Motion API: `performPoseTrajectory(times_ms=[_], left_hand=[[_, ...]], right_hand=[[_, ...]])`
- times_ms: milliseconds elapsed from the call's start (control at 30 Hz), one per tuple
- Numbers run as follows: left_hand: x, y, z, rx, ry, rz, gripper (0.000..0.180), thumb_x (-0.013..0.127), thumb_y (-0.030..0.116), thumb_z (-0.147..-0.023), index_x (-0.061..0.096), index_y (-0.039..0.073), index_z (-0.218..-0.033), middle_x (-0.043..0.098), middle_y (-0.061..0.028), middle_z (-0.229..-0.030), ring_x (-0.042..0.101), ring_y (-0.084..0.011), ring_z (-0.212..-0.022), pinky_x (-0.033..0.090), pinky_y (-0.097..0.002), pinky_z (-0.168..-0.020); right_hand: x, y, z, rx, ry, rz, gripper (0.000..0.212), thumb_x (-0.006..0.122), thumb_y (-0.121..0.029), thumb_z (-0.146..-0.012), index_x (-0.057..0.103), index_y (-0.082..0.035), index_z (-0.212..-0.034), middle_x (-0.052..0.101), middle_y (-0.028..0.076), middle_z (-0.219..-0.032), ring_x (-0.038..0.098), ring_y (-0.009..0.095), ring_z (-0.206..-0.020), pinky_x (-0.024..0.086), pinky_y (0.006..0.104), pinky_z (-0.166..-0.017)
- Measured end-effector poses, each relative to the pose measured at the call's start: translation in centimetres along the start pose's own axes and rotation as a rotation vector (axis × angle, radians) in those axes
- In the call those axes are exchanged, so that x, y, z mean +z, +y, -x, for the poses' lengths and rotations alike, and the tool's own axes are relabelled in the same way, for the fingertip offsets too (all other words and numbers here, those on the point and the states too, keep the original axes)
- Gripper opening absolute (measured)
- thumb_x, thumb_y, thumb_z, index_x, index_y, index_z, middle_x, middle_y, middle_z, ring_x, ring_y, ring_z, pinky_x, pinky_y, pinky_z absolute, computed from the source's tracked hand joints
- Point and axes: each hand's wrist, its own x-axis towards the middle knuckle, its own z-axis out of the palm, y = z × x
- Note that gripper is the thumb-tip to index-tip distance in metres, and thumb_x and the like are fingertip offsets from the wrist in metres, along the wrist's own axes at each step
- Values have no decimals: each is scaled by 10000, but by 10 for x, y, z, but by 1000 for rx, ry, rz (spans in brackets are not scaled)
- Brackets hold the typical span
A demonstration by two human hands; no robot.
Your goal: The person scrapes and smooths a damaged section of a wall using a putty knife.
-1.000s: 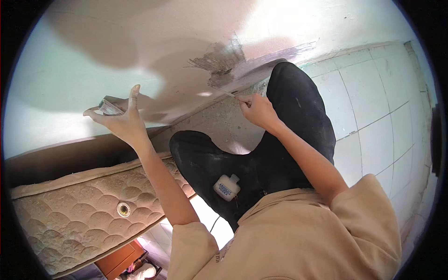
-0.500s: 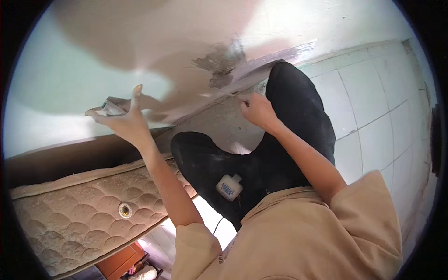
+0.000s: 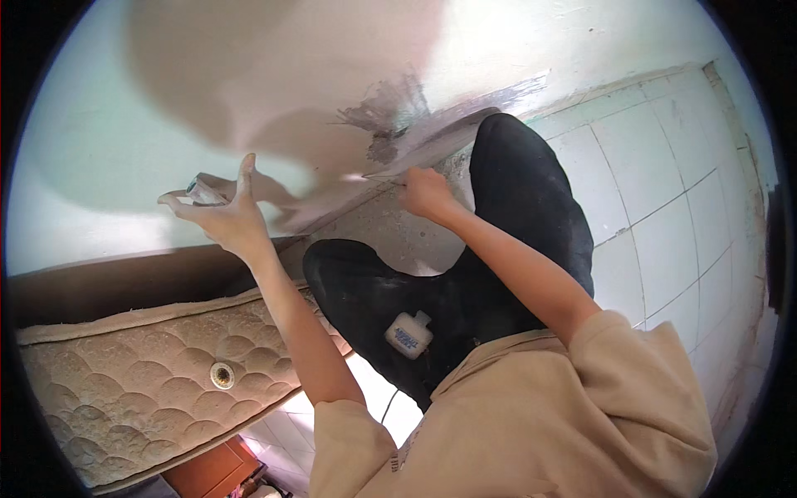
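Note:
My right hand [image 3: 428, 196] is closed around a thin, slender tool [image 3: 380, 177]. Its narrow tip points left at the foot of the pale wall [image 3: 324, 91], near a small bright spot; its exact kind is too small to make out. Above the hand, the wall bears a rough dark grey patch [image 3: 384, 116] with streaks running right. My left hand [image 3: 231, 217] is raised beside the wall, thumb sticking up. In its grip sits a small grey-white block-like or cup-like object [image 3: 206, 191], partly hidden by the fingers.
My dark-trousered legs [image 3: 531, 191] are bent wide, with a pale bottle-shaped print on one thigh. A tan quilted mattress [image 3: 158, 373] lies at left. White floor tiles [image 3: 664, 224] run along the right. Behind the mattress's near edge stands a reddish-brown wooden piece [image 3: 212, 469].
My right hand has moved left along the wall's foot, carrying the thin tool's tip leftward. My left hand stays nearly in place with its object.

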Motion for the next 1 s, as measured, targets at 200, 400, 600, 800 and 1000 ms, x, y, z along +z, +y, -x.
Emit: performPoseTrajectory(times_ms=[200,400,600,800,1000], left_hand=[[-16,1,5,-10,31,-148,1104,824,379,-585,129,-69,-1315,444,-332,-1167,490,-437,-1070,382,-454,-900],[-15,1,5,-15,14,-108,1110,812,507,-538,196,-57,-1268,505,-274,-1081,537,-409,-1010,416,-443,-867],[-17,-18,2,36,83,-174,1111,812,509,-541,215,-116,-1240,509,-251,-1049,559,-357,-986,436,-380,-852],[-27,-29,58,-271,30,619,1010,823,283,-634,166,-41,-1330,301,-328,-1270,372,-296,-1219,335,-329,-983],[-12,-48,146,-548,-134,744,748,714,67,-731,248,1,-1312,300,-240,-1337,290,-275,-1285,300,-299,-981]], right_hand=[[-47,9,55,101,-262,-43,286,484,-205,-782,617,-6,-939,601,265,-897,586,398,-879,453,459,-794],[-50,3,67,-37,-220,-57,292,449,-191,-814,591,-28,-1010,591,275,-854,570,430,-832,450,469,-768],[-40,-2,66,-157,-100,41,280,466,-155,-807,589,-39,-1030,595,261,-824,577,424,-807,446,490,-754],[-52,-12,58,-135,14,166,274,469,-121,-787,604,-36,-1010,600,262,-804,581,430,-787,459,491,-737],[-51,-9,12,-46,42,370,230,505,-163,-757,626,7,-854,603,280,-803,585,431,-830,468,475,-766]])
